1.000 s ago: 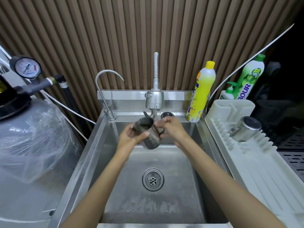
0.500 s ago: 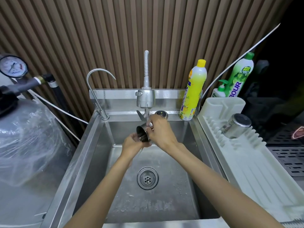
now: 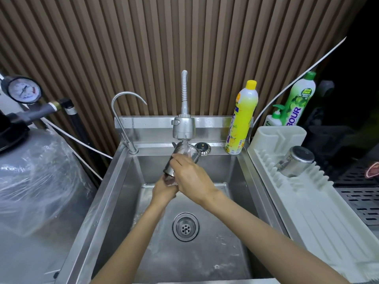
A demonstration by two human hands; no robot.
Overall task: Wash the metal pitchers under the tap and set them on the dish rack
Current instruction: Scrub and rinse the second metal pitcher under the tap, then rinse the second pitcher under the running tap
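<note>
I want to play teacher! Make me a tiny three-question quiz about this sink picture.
1. True or false: the shiny metal pitcher being washed is under the grey spray tap.
2. How many pitchers sit on the white plastic dish rack? A none, B one, C three.
3. Fill in: the tall yellow plastic bottle stands at the steel sink's back ____ corner.
Key: 1 true; 2 B, one steel pitcher; 3 right.

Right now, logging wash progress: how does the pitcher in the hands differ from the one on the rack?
The held pitcher is gripped by the left hand and right hand; the rack pitcher lies untouched. The held pitcher is tilted under the running tap; the rack pitcher rests on the dish rack. Both are metal.
</note>
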